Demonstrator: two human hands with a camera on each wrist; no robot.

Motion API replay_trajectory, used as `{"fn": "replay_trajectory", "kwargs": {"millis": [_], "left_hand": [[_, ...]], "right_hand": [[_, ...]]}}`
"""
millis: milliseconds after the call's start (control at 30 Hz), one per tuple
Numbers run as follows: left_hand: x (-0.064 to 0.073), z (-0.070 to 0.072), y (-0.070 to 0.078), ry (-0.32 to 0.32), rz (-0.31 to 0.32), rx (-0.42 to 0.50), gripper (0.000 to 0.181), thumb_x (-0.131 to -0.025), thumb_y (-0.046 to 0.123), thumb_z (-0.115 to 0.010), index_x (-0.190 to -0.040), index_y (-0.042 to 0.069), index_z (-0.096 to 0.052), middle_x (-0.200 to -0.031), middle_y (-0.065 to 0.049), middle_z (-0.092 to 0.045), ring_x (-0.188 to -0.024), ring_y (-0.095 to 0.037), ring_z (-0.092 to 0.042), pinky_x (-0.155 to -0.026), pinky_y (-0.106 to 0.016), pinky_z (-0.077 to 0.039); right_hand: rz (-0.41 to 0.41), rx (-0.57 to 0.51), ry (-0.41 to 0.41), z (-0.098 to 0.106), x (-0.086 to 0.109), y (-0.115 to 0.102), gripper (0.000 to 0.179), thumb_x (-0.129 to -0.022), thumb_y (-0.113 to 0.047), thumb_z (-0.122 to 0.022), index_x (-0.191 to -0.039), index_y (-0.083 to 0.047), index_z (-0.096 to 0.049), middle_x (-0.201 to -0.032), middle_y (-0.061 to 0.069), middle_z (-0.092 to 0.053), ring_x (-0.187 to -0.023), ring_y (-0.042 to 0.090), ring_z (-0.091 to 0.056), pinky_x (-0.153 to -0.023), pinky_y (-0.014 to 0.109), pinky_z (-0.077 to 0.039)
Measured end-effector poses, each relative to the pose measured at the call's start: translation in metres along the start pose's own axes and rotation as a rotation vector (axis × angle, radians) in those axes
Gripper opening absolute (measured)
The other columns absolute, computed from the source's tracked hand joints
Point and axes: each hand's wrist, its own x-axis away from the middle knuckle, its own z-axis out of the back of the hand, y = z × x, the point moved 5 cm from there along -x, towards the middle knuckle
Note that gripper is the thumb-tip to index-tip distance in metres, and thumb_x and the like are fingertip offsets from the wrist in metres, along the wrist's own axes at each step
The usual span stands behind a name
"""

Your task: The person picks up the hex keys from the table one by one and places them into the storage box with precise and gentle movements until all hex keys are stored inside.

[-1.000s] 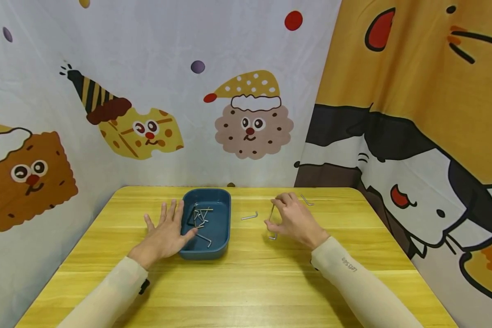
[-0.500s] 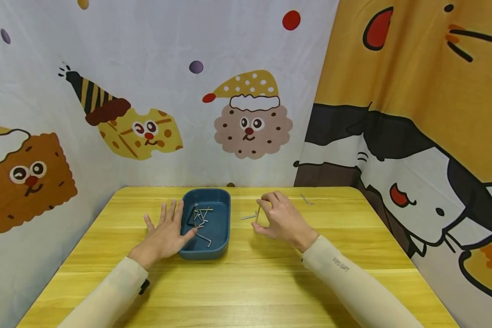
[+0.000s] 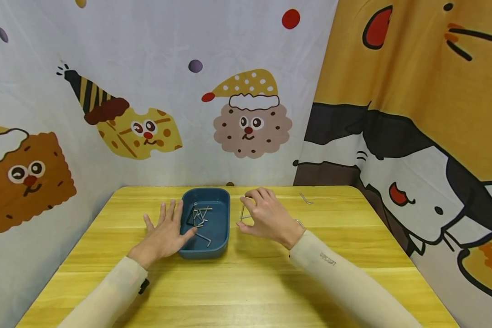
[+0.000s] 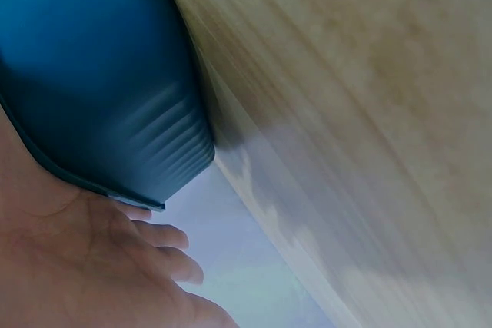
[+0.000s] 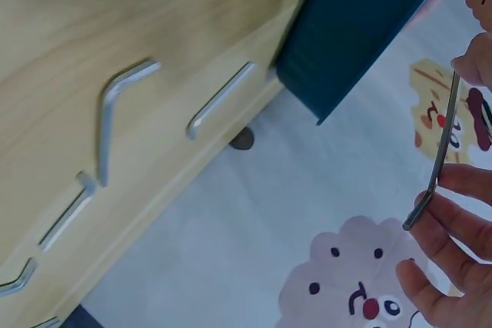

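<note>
My right hand (image 3: 268,219) pinches an L-shaped hex key (image 5: 443,140) between thumb and fingers, held above the table just right of a blue plastic tray (image 3: 202,255). The tray holds several metal hex keys (image 3: 201,217), bunched towards its left side, with one lying apart nearer the front. Along the tray's left side lies my left hand (image 3: 161,239), fingers spread and straight, thumb over the rim. In the left wrist view its palm (image 4: 84,266) is against the tray's rim. Another hex key (image 3: 247,217) lies partly hidden behind my right hand.
One loose hex key (image 3: 306,199) lies at the back right of the wooden table (image 3: 238,291); another (image 3: 300,223) shows beside my right wrist. Several loose keys (image 5: 109,124) appear in the right wrist view. A printed cloth (image 3: 156,59) hangs behind the table.
My right hand has moved left towards the tray, carrying the pinched hex key. A loose key beside my right wrist has come into sight. My left hand and the tray stay put.
</note>
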Motion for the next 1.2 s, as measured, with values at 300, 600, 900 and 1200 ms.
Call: {"fn": "replay_trajectory", "kwargs": {"millis": [300,600,900,1200], "left_hand": [[0.000,0.001,-0.001,0.002,-0.001,0.004,0.110,-0.117,0.066,-0.057,-0.188,0.005,0.000,-0.196,-0.028,0.006,-0.179,-0.059,0.016,-0.126,-0.097,0.020],[0.002,0.000,-0.002,-0.001,0.007,0.011,0.110,-0.116,0.066,-0.058,-0.188,0.005,-0.002,-0.195,-0.029,0.006,-0.179,-0.060,0.015,-0.125,-0.097,0.020],[0.000,0.001,-0.001,0.011,-0.003,0.005,0.109,-0.116,0.066,-0.058,-0.188,0.004,-0.004,-0.195,-0.029,0.004,-0.179,-0.061,0.013,-0.126,-0.099,0.016],[0.000,0.002,0.000,0.009,-0.009,-0.002,0.108,-0.117,0.065,-0.058,-0.188,0.005,-0.003,-0.195,-0.029,0.005,-0.179,-0.061,0.014,-0.125,-0.100,0.015]], "right_hand": [[0.023,0.014,0.009,-0.005,-0.018,-0.012,0.064,-0.094,-0.059,-0.092,-0.132,-0.008,-0.084,-0.129,0.010,-0.081,-0.117,0.032,-0.076,-0.109,0.052,-0.065],[0.030,0.013,-0.022,-0.015,-0.038,-0.022,0.069,-0.096,-0.066,-0.089,-0.137,-0.010,-0.084,-0.133,0.010,-0.082,-0.121,0.031,-0.077,-0.112,0.052,-0.065],[0.025,-0.030,-0.029,-0.026,-0.060,-0.028,0.070,-0.095,-0.065,-0.091,-0.139,-0.011,-0.084,-0.132,0.009,-0.081,-0.122,0.030,-0.077,-0.113,0.052,-0.065],[-0.002,-0.047,-0.096,-0.037,-0.078,-0.031,0.070,-0.100,-0.068,-0.084,-0.142,-0.013,-0.084,-0.136,0.008,-0.081,-0.122,0.028,-0.077,-0.114,0.050,-0.066]]}}
